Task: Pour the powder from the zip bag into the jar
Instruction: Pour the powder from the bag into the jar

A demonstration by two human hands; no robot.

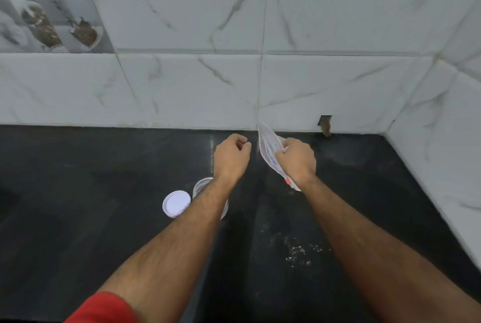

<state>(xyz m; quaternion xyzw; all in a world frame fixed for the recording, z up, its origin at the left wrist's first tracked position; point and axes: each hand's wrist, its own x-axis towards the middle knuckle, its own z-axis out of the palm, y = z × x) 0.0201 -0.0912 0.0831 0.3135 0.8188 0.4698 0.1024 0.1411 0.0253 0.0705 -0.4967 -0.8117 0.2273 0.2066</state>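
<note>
A: While the right hand [296, 158] grips the zip bag [268, 148], upright, the left hand [231, 152] beside it is curled on nothing.

B: Seemingly opening it. The jar [201, 186] sits beneath the left forearm, lid [176, 203] alongside; next, tilt over it.

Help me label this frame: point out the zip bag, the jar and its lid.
zip bag [268, 147], head view, printed face above the right hand.
jar [201, 185], head view, rim left of the forearm.
lid [176, 204], head view, centre of its white top.
</note>
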